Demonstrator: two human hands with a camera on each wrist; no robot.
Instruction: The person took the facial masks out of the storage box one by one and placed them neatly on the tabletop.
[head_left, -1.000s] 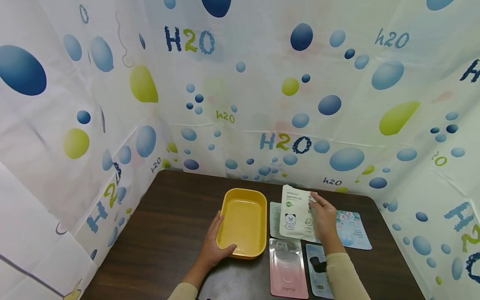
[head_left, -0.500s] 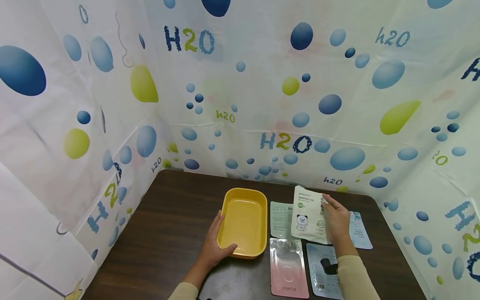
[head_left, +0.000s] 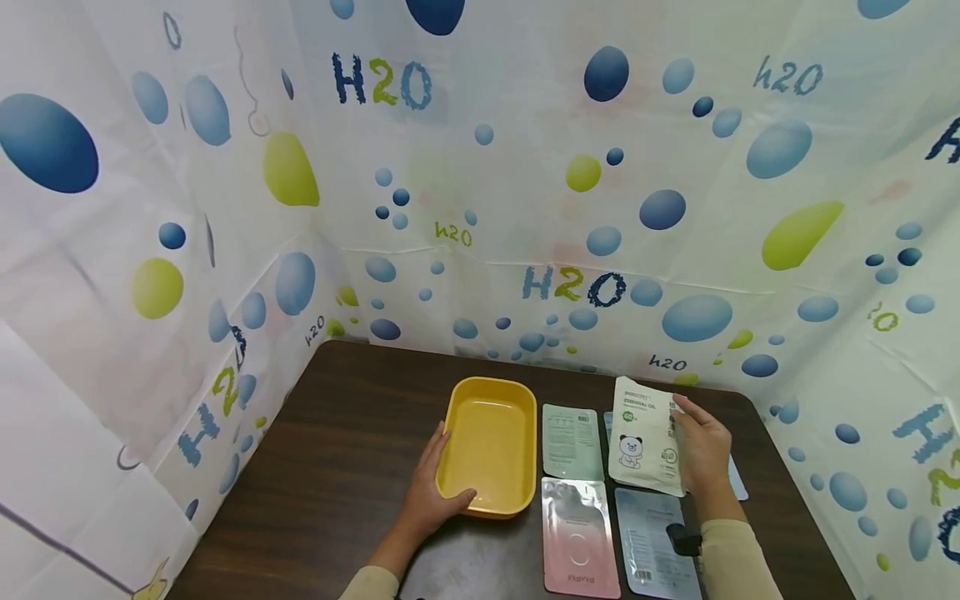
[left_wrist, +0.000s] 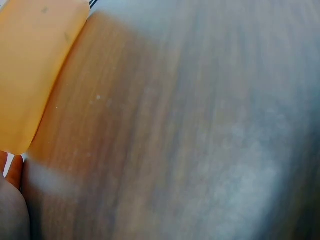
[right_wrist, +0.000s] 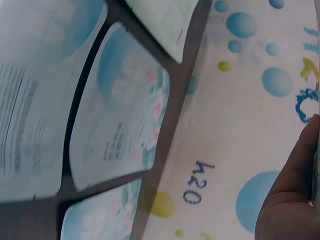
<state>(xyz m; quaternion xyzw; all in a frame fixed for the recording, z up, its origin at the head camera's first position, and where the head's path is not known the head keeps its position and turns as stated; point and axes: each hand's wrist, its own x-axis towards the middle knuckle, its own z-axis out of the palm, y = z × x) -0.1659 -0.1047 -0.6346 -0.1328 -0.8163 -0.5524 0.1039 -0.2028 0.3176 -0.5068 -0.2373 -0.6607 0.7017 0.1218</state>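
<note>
In the head view my right hand (head_left: 705,446) pinches the right edge of a white face mask packet (head_left: 647,437) printed with a bear. The packet is raised over the blue packets, hiding part of them. My left hand (head_left: 431,492) grips the near left side of a yellow plastic tray (head_left: 528,450), thumb over the near rim and fingers along the side wall. Left of the bear packet lies a pale green packet (head_left: 572,442). In the right wrist view the right hand (right_wrist: 295,190) shows at the right edge; the packet is barely visible there.
A pink and silver packet (head_left: 581,542) and a light blue packet (head_left: 652,537) lie nearest me on the dark wood table (head_left: 360,433). Another blue packet (right_wrist: 122,110) with flowers lies flat behind. A white curtain (head_left: 510,208) with drops borders the table's back and sides.
My right hand has moved the bear packet to the right, uncovering the green packet and covering more of the flowered blue ones. My left hand and the tray have stayed in place.
</note>
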